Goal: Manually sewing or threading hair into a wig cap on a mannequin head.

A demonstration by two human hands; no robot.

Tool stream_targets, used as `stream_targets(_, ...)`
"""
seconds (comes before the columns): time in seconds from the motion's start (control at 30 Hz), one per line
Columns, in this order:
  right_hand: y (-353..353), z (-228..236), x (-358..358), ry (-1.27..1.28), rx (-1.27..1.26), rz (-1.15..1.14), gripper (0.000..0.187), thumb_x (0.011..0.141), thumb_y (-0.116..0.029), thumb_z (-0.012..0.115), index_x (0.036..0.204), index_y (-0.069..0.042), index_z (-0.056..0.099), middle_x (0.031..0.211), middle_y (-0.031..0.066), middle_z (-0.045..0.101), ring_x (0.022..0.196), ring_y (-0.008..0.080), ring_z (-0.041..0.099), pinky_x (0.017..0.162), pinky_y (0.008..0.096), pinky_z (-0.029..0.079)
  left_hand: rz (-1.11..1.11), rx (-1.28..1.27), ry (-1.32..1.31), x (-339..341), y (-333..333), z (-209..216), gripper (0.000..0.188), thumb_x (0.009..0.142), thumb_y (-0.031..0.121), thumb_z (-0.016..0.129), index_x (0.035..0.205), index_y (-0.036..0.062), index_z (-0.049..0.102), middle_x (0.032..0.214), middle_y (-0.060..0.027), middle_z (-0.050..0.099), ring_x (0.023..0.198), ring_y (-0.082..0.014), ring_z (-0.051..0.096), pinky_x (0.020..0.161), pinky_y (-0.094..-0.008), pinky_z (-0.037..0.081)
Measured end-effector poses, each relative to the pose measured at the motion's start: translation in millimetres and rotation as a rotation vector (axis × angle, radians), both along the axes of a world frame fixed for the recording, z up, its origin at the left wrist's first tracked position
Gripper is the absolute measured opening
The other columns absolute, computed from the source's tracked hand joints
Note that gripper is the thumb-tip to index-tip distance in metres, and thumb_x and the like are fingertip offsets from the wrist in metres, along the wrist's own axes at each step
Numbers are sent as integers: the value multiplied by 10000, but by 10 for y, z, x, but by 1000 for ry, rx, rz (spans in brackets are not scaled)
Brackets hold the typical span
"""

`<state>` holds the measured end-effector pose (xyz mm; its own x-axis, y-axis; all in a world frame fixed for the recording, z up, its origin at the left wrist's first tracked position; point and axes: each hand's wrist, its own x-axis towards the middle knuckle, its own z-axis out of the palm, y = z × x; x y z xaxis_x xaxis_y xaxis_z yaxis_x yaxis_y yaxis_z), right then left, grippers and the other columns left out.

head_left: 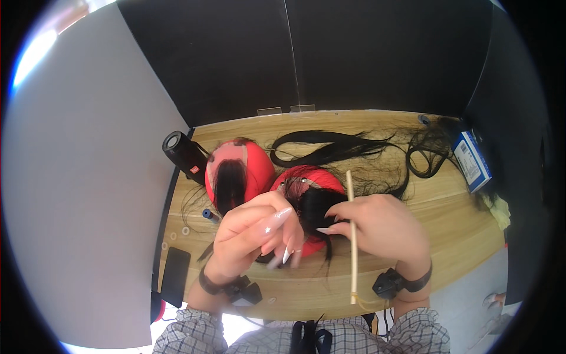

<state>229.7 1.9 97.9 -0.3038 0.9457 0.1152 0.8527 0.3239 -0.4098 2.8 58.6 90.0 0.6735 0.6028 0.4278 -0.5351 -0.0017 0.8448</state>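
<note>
A red dome-shaped wig head (325, 176) stands in front of me, partly hidden by my hands. A mesh strip with pins crosses its top, and a bundle of black hair (312, 205) hangs from it. My left hand (259, 230) is closed at the left of this head, its long-nailed fingers curled and partly blurred; what they hold is hidden. Against the hair, the thumb and forefinger of my right hand (377, 227) are bent inward. A thin wooden stick (352, 259) crosses those fingers, held upright, with yellowish string at its lower end.
A second red wig head (254, 168) with black hair stands at left, beside a black cylindrical speaker (187, 154). Long black hair (318, 139) lies behind. A blue-and-white box (471, 162) is at right, a dark phone (175, 276) at near left. Panels enclose the table (460, 236).
</note>
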Motion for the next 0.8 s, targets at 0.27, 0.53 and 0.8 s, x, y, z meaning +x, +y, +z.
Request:
stream_targets(0.27, -194, 235, -35, 529, 298, -8, 499, 730, -97, 781, 1209, -66, 646, 1048, 138, 698, 649, 166, 683, 575, 280, 540, 119, 267, 254, 73, 0, 10, 454, 1032, 272, 374, 642, 48, 430, 782, -96, 480, 671, -166, 464, 613, -290, 376)
stream_targets(0.53, -123, 127, -187, 406, 539, 196, 453, 741, -95, 759, 1172, -13, 649, 1112, 129, 689, 609, 174, 675, 499, 254, 530, 51, 123, 380, 48, -85, 114, 336, 1045, 185, 386, 858, -34, 560, 839, -51, 471, 727, -114, 434, 678, -268, 385)
stream_targets(0.8, -29, 81, -252, 450, 562, 154, 464, 719, -47, 756, 1168, -2, 648, 1021, 112, 712, 586, 163, 663, 508, 253, 534, 86, 212, 379, 40, 15, 67, 302, 1035, 164, 409, 858, -30, 557, 831, -56, 468, 711, -147, 436, 679, -280, 380)
